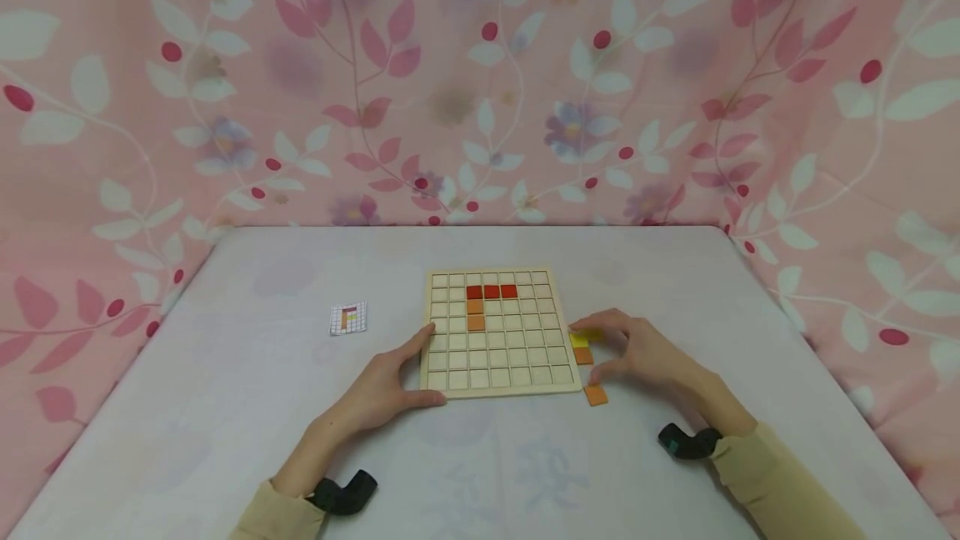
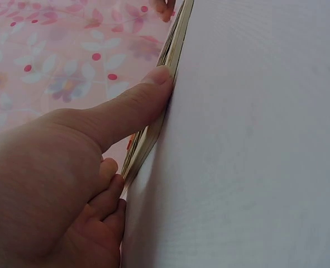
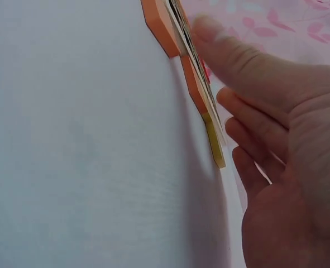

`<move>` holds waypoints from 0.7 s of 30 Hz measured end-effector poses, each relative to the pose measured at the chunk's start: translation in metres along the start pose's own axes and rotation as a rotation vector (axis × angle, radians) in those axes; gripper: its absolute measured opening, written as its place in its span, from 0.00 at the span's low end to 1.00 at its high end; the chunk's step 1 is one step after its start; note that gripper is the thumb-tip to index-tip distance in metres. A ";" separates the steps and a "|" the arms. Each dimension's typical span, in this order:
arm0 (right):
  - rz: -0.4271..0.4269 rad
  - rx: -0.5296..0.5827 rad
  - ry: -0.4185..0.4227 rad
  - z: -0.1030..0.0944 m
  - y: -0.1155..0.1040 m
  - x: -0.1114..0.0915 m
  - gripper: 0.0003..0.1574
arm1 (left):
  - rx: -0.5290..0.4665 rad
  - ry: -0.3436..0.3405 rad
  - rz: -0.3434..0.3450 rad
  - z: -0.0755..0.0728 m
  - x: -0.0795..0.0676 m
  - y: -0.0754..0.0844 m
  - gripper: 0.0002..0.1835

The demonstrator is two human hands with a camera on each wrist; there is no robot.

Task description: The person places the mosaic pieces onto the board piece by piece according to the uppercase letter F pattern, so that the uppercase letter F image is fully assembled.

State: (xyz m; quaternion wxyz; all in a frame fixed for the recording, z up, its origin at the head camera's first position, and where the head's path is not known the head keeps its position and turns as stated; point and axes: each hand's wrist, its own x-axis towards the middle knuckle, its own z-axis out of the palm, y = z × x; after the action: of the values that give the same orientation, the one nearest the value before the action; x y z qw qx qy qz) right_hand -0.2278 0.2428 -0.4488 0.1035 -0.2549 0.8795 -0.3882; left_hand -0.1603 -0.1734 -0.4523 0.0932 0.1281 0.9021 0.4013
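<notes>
A square wooden grid board (image 1: 519,353) lies on the table. Three red tiles (image 1: 491,292) form a row on it, with two orange tiles (image 1: 476,314) running down from the left one. My left hand (image 1: 378,394) grips the board's near-left corner, thumb at the front edge and forefinger along the left side; its thumb (image 2: 137,100) shows on the rim in the left wrist view. My right hand (image 1: 648,348) hovers by the right edge, thumb and fingers apart, holding nothing. Beneath it are a yellow tile (image 1: 580,342) and an orange tile (image 1: 583,356), partly covered by the fingers.
Another orange tile (image 1: 596,395) lies near the board's front right corner. Left of the board is a small pattern card (image 1: 348,318) with a printed coloured grid. A white cloth (image 1: 247,407) covers the table, and a pink floral curtain (image 1: 480,82) hangs behind it.
</notes>
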 end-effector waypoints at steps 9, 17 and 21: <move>-0.113 -0.083 0.000 0.004 0.002 -0.004 0.50 | 0.011 0.004 0.003 -0.001 0.000 0.001 0.58; -0.104 -0.141 0.080 0.004 0.003 0.003 0.44 | 0.011 0.003 -0.004 -0.001 0.000 0.001 0.58; -0.089 -0.130 0.115 0.003 0.006 0.006 0.41 | 0.002 0.000 -0.008 0.000 0.000 0.001 0.58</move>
State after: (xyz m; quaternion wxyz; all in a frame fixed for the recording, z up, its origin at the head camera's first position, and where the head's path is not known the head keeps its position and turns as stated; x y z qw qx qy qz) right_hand -0.2341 0.2406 -0.4554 0.0187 -0.2771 0.8953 -0.3484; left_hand -0.1598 -0.1729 -0.4515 0.0946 0.1248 0.9030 0.4001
